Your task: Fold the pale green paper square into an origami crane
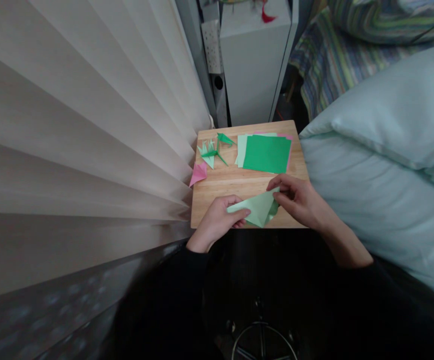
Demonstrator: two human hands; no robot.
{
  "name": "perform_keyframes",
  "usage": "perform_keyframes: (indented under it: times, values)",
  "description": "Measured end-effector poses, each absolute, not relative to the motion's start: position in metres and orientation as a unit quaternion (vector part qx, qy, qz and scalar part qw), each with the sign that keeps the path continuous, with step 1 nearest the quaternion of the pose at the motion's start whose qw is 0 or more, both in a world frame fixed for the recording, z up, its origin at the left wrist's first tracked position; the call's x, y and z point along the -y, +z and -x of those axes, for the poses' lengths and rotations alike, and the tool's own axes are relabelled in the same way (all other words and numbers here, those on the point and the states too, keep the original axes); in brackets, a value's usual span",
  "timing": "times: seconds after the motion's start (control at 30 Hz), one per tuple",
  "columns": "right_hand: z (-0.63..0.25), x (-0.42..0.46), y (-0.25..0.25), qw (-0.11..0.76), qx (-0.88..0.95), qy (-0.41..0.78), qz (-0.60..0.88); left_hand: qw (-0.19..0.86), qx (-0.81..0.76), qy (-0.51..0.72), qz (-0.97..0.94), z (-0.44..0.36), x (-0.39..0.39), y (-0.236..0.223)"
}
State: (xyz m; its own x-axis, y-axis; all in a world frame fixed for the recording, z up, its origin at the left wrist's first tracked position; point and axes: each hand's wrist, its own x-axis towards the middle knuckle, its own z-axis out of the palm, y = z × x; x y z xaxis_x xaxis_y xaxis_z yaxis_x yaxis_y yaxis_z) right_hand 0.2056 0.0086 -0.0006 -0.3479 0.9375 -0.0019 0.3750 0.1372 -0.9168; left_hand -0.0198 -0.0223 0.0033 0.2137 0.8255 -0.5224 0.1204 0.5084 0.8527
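Observation:
A pale green sheet of origami paper (258,206), partly folded with a flap hanging at its lower right, is held over the front edge of the wooden tabletop (222,187). My left hand (222,217) grips its left end, thumb on top and fingers beneath. At the upper right corner, my right hand (295,197) pinches the paper between thumb and fingers. Beyond my hands lies a stack of origami paper (267,154), dark green on top, with pale green and pink edges showing. Folded green paper cranes (211,152) and a pink folded piece (198,173) sit at the left.
A pleated cream curtain (126,125) runs close along the tabletop's left side. On the right is pale blue bedding (382,135). Behind the tabletop stands a white cabinet (254,75). A wheeled chair base (262,340) shows on the dark floor below.

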Motion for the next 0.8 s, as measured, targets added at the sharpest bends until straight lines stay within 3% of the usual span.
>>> perform_keyframes:
  times: [0.27,0.5,0.8]
  values:
    - [-0.189,0.0,0.002,0.368,0.602,0.536,0.464,0.603,-0.57,0.356,-0.43,0.021,0.017,-0.005]
    - [-0.173,0.01,0.0,0.438,0.611,0.438,0.493,0.585,-0.541,0.511,-0.321,0.015,0.015,-0.001]
    - [-0.16,0.025,-0.003,0.487,0.627,0.418,0.441,0.541,-0.539,0.526,-0.374,0.011,0.018,-0.002]
